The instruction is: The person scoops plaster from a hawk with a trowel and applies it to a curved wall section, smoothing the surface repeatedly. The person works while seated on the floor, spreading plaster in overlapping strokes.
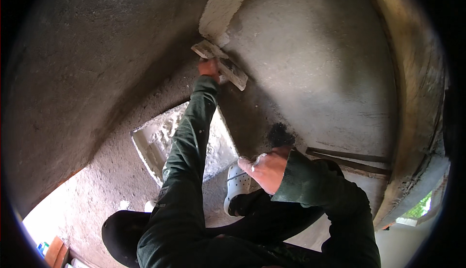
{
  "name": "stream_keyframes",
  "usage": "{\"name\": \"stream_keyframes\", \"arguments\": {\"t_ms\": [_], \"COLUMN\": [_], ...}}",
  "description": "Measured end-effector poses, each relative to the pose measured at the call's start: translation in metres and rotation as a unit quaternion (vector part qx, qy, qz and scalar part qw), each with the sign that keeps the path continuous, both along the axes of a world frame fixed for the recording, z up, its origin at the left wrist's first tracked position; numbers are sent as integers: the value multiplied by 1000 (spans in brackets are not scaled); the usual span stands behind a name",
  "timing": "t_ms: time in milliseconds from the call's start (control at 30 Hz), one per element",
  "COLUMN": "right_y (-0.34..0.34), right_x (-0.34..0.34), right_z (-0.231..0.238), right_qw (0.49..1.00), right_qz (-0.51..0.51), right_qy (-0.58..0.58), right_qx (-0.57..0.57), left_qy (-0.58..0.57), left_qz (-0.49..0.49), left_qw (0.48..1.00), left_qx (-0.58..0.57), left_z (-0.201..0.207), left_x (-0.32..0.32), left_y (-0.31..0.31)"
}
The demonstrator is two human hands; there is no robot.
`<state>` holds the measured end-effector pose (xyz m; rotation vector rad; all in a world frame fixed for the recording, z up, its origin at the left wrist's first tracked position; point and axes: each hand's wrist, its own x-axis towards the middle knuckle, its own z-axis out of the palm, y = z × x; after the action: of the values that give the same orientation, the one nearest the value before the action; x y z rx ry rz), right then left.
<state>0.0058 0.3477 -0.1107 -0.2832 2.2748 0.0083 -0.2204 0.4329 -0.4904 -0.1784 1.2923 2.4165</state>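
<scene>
My left hand reaches to the corner where two walls meet, its fingers closed on a wooden float, a flat pale board smeared with plaster. The float lies aslant at the lower end of a lighter plaster strip; whether it touches the wall I cannot tell. Under my left forearm sits a shallow rectangular tub of wet, whitish plaster. My right hand, with white smears on it, is curled above my right leg. Its fingertips are hidden, so anything inside them does not show.
A white clog is on my foot beside the tub. Dark loose matter lies by the right wall. Wooden strips run along that wall's base, and a thick timber beam curves up the right. Reddish-brown boards stand at lower left.
</scene>
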Motion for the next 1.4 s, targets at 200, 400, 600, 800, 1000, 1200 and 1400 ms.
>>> {"name": "stream_keyframes", "arguments": {"t_ms": [200, 400, 600, 800, 1000, 1200, 1400], "right_y": [1, 11, 6, 0, -9, -7, -4], "right_x": [2, 14, 7, 6, 1, 7, 7], "right_z": [-1, -6, 2, 3, -5, -13, -11], "right_qw": [1000, 998, 999, 998, 999, 997, 997], "right_qz": [19, 14, 10, 17, 33, 62, 53], "right_qy": [9, 62, 23, 30, -2, 35, 53], "right_qx": [2, -32, -24, -48, -29, -28, -29], "left_qy": [-67, 21, -20, -75, 89, 156, 10], "left_qz": [-3, -98, -86, -106, -42, -1, 70], "left_qw": [997, 978, 992, 990, 995, 986, 993], "left_qx": [-49, -182, -89, 48, 3, 56, 91], "left_z": [-10, -32, -1, 113, 190, 193, 69], "left_x": [-13, -15, -19, -19, -2, 23, -1], "left_y": [16, 31, 38, 21, 28, -3, -8]}}
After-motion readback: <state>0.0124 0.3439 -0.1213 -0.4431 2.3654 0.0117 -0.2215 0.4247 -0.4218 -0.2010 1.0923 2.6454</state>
